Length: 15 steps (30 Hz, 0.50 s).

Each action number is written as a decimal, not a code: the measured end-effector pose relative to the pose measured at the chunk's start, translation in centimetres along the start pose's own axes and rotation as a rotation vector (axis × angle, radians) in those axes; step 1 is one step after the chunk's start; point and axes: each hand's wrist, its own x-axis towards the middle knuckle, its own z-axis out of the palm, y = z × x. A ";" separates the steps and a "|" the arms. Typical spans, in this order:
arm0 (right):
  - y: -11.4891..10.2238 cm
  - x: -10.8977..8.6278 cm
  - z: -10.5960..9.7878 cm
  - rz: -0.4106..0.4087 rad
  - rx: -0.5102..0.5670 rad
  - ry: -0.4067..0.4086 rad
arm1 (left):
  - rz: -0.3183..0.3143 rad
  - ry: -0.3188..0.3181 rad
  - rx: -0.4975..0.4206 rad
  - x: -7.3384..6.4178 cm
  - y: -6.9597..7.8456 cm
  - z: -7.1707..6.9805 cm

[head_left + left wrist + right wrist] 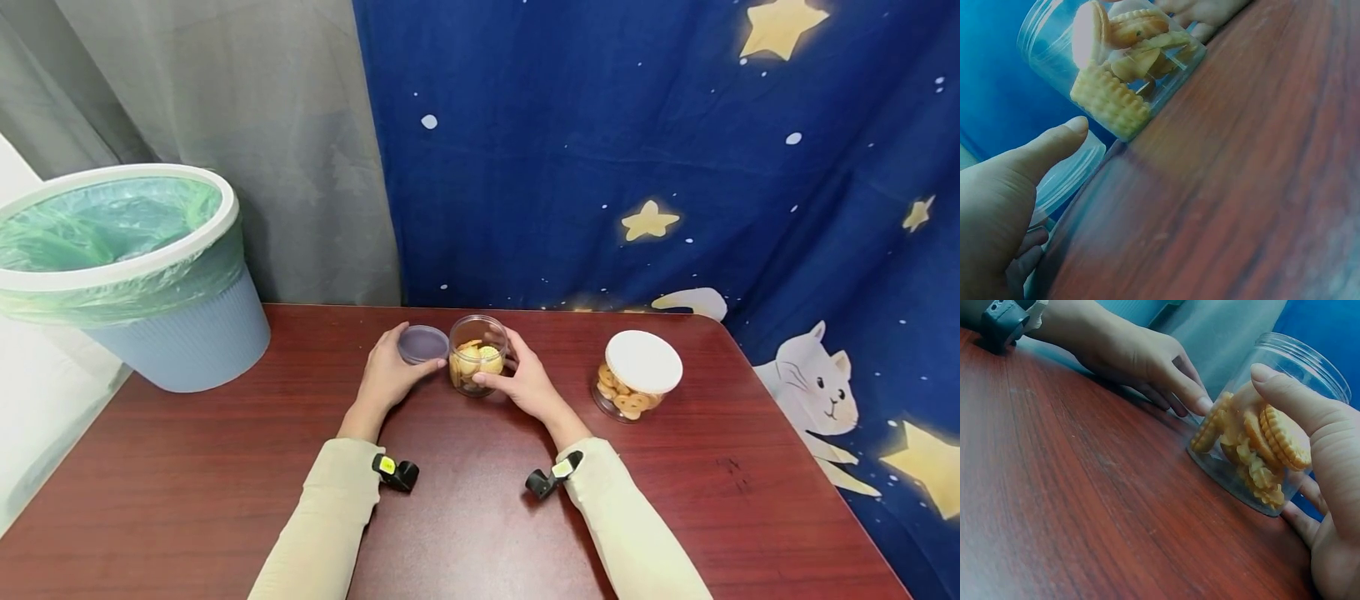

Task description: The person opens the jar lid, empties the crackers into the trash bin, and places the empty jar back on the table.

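A clear plastic jar (477, 357) stands uncapped on the table with several biscuits (1110, 94) in it, some round and ridged at the edge. My right hand (528, 382) grips it from the right, thumb across the front and fingers round the far side (1300, 403). Just left of the jar is its round, see-through lid (423, 344), low at the tabletop. My left hand (390, 371) holds this lid, thumb along the near edge and fingers round the left side; in the left wrist view the thumb (1063, 140) partly covers the lid.
To the right stands a second clear tub (632, 398) of ring-shaped biscuits under a white lid (643, 361). A blue waste bin (191, 333) with a green liner is at the left edge of the dark red table (465, 517). Grey and blue curtains hang behind.
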 end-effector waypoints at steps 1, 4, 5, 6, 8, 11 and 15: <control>0.0 0.0 0.0 0.001 0.000 0.000 | 0.004 -0.003 0.006 0.0 0.0 0.0; 0.0 0.0 0.0 0.005 0.005 0.002 | 0.024 -0.006 0.030 0.0 0.0 0.2; 0.0 0.0 0.0 0.007 0.006 0.003 | 0.030 -0.005 0.036 0.0 -0.1 0.2; 0.0 0.1 0.0 0.008 0.007 0.005 | 0.035 -0.005 0.043 0.0 -0.1 0.3; 0.1 0.1 0.0 0.011 0.008 0.005 | 0.038 -0.006 0.055 0.0 -0.1 0.3; 0.2 0.1 0.0 0.012 0.008 0.004 | 0.040 -0.014 0.076 -0.1 0.0 0.4; 0.1 0.0 0.1 0.007 0.009 0.004 | 0.046 -0.021 0.126 -0.1 0.0 0.4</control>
